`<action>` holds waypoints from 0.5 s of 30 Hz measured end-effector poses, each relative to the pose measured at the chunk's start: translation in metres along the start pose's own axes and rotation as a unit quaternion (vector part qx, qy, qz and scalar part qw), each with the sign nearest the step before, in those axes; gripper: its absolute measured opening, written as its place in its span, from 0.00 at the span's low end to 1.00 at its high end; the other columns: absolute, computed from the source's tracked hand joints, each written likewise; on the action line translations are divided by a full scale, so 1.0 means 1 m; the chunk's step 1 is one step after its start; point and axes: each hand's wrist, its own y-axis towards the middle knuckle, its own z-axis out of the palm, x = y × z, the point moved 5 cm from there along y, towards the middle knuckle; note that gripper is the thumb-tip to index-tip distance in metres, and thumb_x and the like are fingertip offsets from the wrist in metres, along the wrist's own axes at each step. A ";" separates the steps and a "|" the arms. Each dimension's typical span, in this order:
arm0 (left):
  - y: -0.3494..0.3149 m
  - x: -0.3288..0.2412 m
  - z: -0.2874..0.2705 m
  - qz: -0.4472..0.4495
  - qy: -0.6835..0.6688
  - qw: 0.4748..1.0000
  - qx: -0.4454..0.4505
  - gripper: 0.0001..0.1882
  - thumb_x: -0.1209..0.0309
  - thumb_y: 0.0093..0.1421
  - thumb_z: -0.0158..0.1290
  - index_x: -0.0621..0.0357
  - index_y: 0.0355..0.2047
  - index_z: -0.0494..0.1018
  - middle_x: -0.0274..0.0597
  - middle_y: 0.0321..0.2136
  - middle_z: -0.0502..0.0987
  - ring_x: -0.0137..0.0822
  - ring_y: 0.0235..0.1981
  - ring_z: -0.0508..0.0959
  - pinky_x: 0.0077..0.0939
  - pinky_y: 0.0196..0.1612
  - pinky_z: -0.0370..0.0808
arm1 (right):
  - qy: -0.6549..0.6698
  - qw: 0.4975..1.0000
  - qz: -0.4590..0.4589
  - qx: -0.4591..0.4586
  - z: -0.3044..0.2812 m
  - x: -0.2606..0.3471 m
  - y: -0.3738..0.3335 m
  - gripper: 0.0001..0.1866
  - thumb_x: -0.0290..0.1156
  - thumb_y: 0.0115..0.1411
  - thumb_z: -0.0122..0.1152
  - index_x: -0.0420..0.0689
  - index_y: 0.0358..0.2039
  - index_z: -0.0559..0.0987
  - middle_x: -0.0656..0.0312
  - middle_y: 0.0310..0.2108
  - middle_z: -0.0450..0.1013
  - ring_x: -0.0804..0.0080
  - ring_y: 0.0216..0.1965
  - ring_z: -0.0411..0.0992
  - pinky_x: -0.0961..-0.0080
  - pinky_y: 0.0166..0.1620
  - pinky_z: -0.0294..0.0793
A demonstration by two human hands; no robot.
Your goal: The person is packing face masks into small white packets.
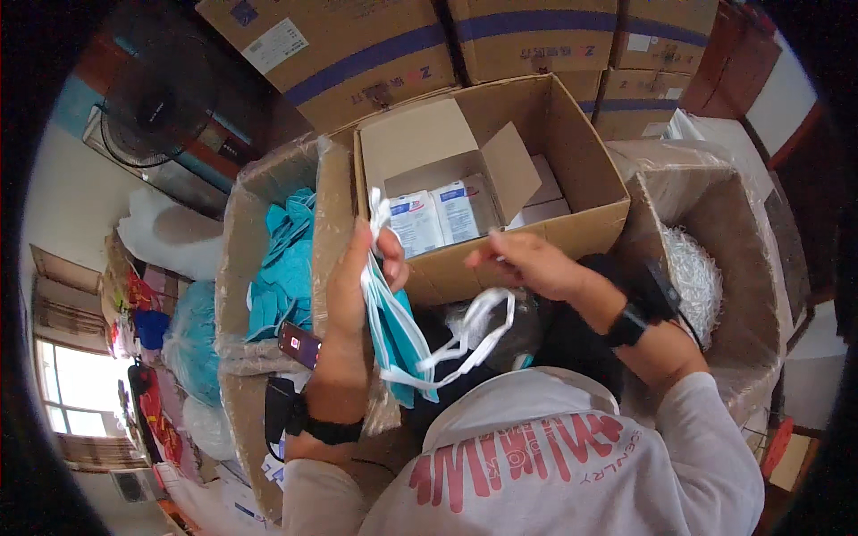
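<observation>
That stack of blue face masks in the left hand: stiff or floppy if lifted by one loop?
Likely floppy: the face masks droop below the left hand. Probably light, since a few fingers pinch them. Their white ear loops dangle toward the right hand and may tangle.

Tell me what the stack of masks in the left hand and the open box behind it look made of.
Masks: likely soft non-woven fabric, matte teal-blue, with white elastic-looking ear loops that hang limp. Open box: brown corrugated cardboard, dull finish, with stiff folded flaps. The left hand grips the masks.
</observation>
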 end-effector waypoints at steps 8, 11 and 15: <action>0.019 -0.023 -0.023 0.030 -0.044 0.996 -0.075 0.17 0.55 0.60 0.41 0.55 0.25 0.67 0.29 0.13 0.64 0.21 0.12 0.61 0.14 0.14 0.57 | 0.093 0.947 0.135 0.274 0.073 -0.055 -0.009 0.36 0.60 0.59 0.20 0.43 0.33 0.73 0.69 0.26 0.66 0.83 0.24 0.56 0.86 0.27 0.57; 0.017 -0.027 -0.061 0.057 0.012 0.985 -0.164 0.17 0.53 0.57 0.46 0.55 0.26 0.68 0.28 0.15 0.66 0.19 0.14 0.64 0.11 0.15 0.60 | 0.111 0.937 0.120 0.309 0.080 -0.052 -0.025 0.31 0.56 0.61 0.27 0.43 0.32 0.73 0.70 0.25 0.63 0.84 0.21 0.53 0.89 0.25 0.54; 0.011 -0.034 -0.081 0.075 0.039 0.967 -0.240 0.17 0.54 0.57 0.47 0.56 0.26 0.69 0.29 0.15 0.67 0.19 0.16 0.66 0.11 0.19 0.62 | 0.104 0.942 0.086 0.308 0.079 -0.045 -0.034 0.20 0.46 0.63 0.37 0.44 0.29 0.71 0.73 0.18 0.57 0.86 0.17 0.50 0.88 0.20 0.49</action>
